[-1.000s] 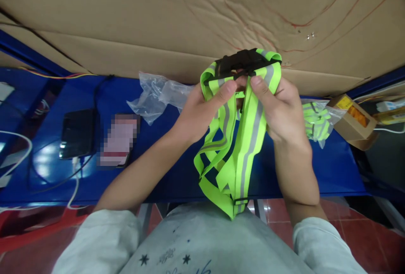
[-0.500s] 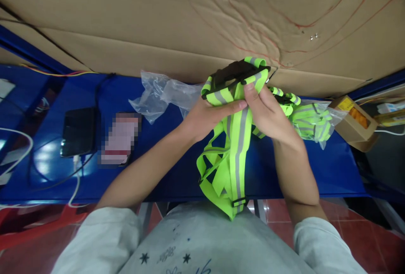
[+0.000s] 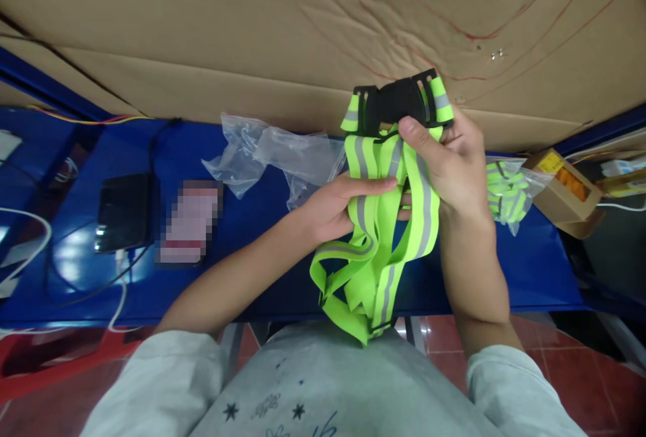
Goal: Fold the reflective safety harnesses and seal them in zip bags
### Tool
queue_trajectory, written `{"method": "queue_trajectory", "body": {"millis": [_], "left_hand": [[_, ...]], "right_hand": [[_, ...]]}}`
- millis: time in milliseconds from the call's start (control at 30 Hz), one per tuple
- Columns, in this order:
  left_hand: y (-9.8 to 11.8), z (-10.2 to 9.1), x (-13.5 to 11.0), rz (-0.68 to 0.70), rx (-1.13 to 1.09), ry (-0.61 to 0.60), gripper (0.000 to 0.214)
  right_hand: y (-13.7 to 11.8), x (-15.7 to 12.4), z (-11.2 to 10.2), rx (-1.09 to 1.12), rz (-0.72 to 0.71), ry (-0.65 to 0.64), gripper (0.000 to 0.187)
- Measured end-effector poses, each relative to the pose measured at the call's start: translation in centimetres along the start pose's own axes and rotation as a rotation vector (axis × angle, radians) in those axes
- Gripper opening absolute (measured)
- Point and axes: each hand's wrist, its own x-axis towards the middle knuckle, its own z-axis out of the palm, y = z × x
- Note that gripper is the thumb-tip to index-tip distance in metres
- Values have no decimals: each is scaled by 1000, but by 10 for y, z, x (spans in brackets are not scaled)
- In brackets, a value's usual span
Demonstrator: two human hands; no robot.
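Note:
A neon-yellow reflective harness (image 3: 386,221) with grey stripes hangs from both my hands in the middle of the view. Its black plastic buckle (image 3: 396,104) is at the top, clipped together and facing me. My right hand (image 3: 451,161) grips the straps just below the buckle, thumb on its lower edge. Lower down, my left hand (image 3: 348,205) is closed around the straps, with its thumb across the front. The loose loops dangle over the table edge towards my shirt. Some of my fingers are hidden behind the straps.
On the blue table (image 3: 262,248) lie clear plastic bags (image 3: 297,151), a black power bank (image 3: 125,211) with a white cable and a blurred phone (image 3: 190,221). A bagged harness (image 3: 507,191) and an open cardboard box (image 3: 568,188) are at right. Brown cardboard (image 3: 202,40) stands behind.
The buckle end has turned to face me and risen slightly. My right hand has moved up and right, while my left hand has slid lower along the straps.

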Motion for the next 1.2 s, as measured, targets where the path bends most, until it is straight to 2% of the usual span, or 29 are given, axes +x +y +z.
{"method": "queue_trajectory", "body": {"millis": [100, 200, 367, 433, 533, 633, 767, 833, 900, 967, 1000, 1033, 1133, 1167, 1200], "left_hand": [[-1, 2, -3, 23, 17, -18, 45], [-3, 2, -2, 120, 100, 22, 50], [-3, 2, -2, 107, 150, 76, 40], [-1, 2, -3, 55, 118, 49, 30], [0, 0, -4, -116, 43, -67, 18], [0, -2, -4, -214, -20, -194, 19], [5, 2, -12, -209, 21, -289, 30], [10, 6, -17, -196, 46, -333, 33], [15, 10, -21, -140, 54, -365, 48], [17, 13, -24, -77, 78, -364, 63], [18, 13, -25, -63, 105, -341, 62], [19, 14, -25, -60, 141, -302, 57], [22, 14, -25, -17, 251, -162, 36], [22, 13, -25, 15, 276, -126, 33], [22, 13, -25, 48, 299, -99, 31]], "right_hand": [[-4, -1, 0, 18, -31, -15, 35], [-7, -3, 3, 16, -37, -19, 36], [-9, -3, -4, -54, -48, -72, 30], [-12, 0, -15, -115, -112, -166, 26], [-18, 3, -34, -209, -247, -402, 28], [-25, 3, -48, -245, -271, -551, 32], [-32, -1, -50, -238, -198, -509, 18], [-35, -4, -46, -252, -211, -452, 14], [-38, -7, -42, -280, -241, -428, 16], [-40, -7, -42, -308, -271, -448, 23], [-41, -7, -45, -320, -283, -481, 29], [-42, -5, -49, -327, -293, -538, 35], [-37, 5, -64, -257, -212, -873, 66], [-34, 8, -68, -172, -176, -933, 80], [-32, 10, -69, -73, -150, -921, 95]]}}
